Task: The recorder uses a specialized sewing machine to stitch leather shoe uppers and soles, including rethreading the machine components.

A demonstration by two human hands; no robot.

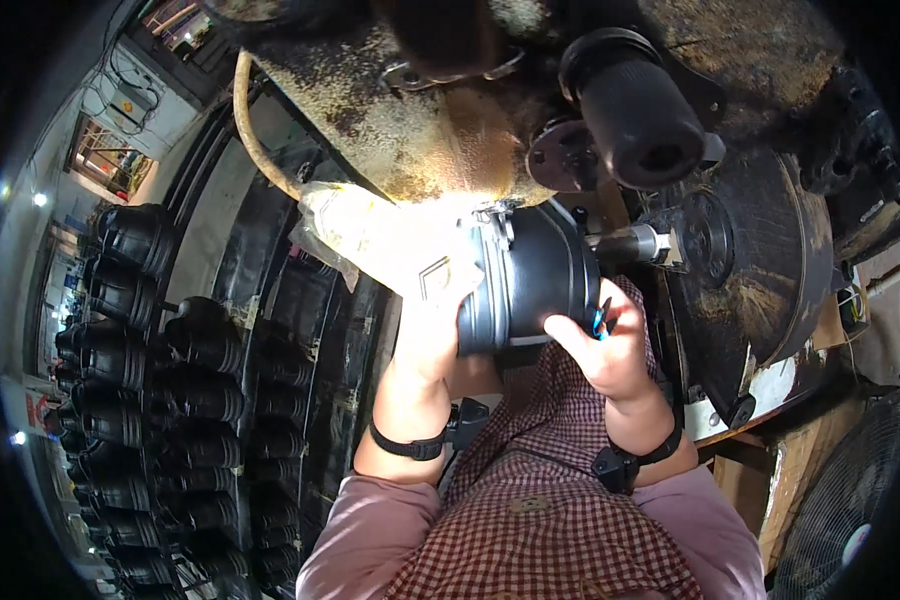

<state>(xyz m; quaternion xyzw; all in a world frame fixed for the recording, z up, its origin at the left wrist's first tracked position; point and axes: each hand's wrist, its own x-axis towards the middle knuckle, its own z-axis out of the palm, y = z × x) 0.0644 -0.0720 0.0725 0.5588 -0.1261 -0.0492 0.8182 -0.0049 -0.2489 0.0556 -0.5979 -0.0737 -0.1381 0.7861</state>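
Observation:
A black leather boot piece [545,270], rounded with raised ridges round its left end, sits beneath the head of a grimy industrial sewing machine [370,120]. At its left end my left hand [430,325] grips the ridged edge; glare from the lamp washes out some of its fingers. My right hand [615,355] is closed on the right end, thumb on the near face and fingers curled round the edge. A small blue-and-black tool [601,318], seemingly thread snips, is tucked in that hand. Glare hides where the needle meets the leather.
Racks at the left carry several black boots [110,365]. A bright lamp [370,230] wrapped in plastic hangs beside the machine head. To the right stand a big dark wheel guard [760,250] and a floor fan [850,500]. A black cylinder [640,110] juts from the machine.

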